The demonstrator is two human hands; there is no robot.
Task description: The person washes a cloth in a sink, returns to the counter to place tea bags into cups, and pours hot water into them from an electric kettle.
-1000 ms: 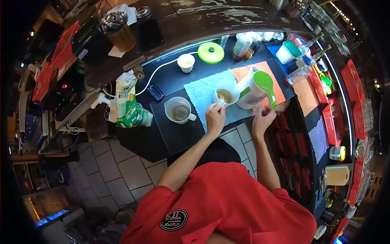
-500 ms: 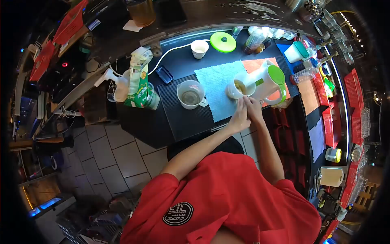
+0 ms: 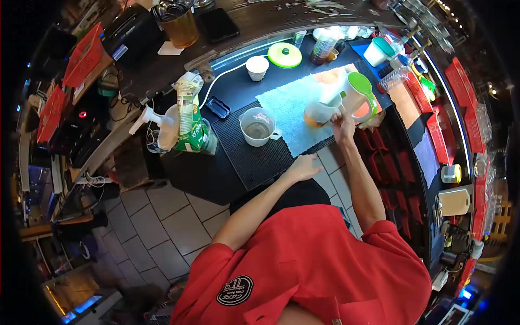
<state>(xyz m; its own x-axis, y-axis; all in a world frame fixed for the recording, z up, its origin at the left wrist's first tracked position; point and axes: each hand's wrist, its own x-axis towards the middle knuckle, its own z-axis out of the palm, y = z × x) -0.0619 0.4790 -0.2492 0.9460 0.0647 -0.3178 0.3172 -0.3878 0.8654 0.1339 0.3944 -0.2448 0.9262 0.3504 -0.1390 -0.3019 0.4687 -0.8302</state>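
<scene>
My right hand (image 3: 344, 129) is closed at the handle side of a translucent plastic jug (image 3: 319, 111). The jug has amber liquid in its lower part and looks tilted over the blue cloth (image 3: 284, 103). Right behind it stands a white electric kettle (image 3: 352, 97) with a green lid and handle. My left hand (image 3: 303, 167) is off the counter's front edge near my body, its fingers stretched out and nothing visible in them. Left of the cloth, a second plastic jug (image 3: 257, 127) with a handle sits on the black ribbed mat (image 3: 238, 157).
At the left of the counter are a green and white package (image 3: 189, 122) and a white pump dispenser (image 3: 157, 122). A white cup (image 3: 257, 67), a green lid (image 3: 284, 55) and a small dark tray (image 3: 218, 108) lie toward the back. Bottles and red baskets (image 3: 441, 138) line the right side.
My left hand has drawn back from the jug toward my body. My right hand has moved up to the jug's handle side, and the jug has tilted. The view has shifted slightly.
</scene>
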